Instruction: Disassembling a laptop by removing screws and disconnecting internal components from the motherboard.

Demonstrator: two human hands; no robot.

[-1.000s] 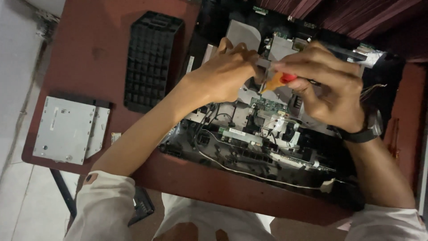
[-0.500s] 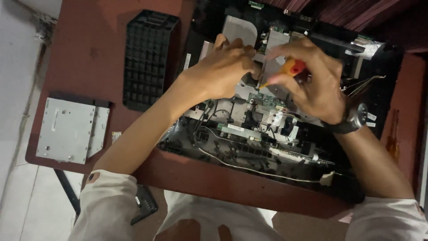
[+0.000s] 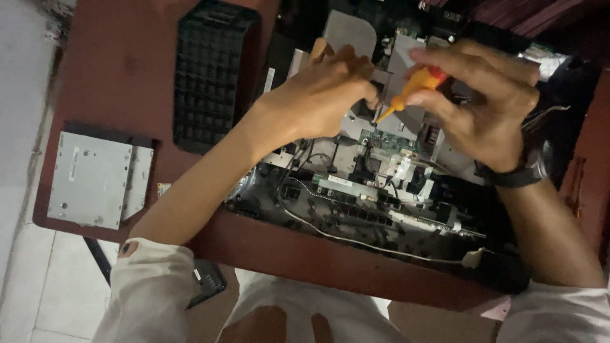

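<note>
An opened black electronic device [image 3: 394, 209] with bare circuit boards, cables and metal plates lies on a dark red table [image 3: 121, 76]. My right hand [image 3: 483, 101] grips an orange and red screwdriver [image 3: 413, 86], its tip angled down-left into the device's middle. My left hand [image 3: 318, 95] rests curled on the metal parts just left of the tip, fingertips close to it. What the left fingers pinch, if anything, is hidden. A dark watch [image 3: 515, 174] sits on my right wrist.
A black ribbed plastic panel [image 3: 210, 76] lies left of the device. A silver flat drive [image 3: 95, 178] sits at the table's left edge. A white cable [image 3: 381, 244] runs along the device's near side. Pale tiled floor [image 3: 25, 127] shows at left.
Both hands and the screwdriver have shifted slightly up and left within the view; the screwdriver stays in my right hand, tip still at the device's middle.
</note>
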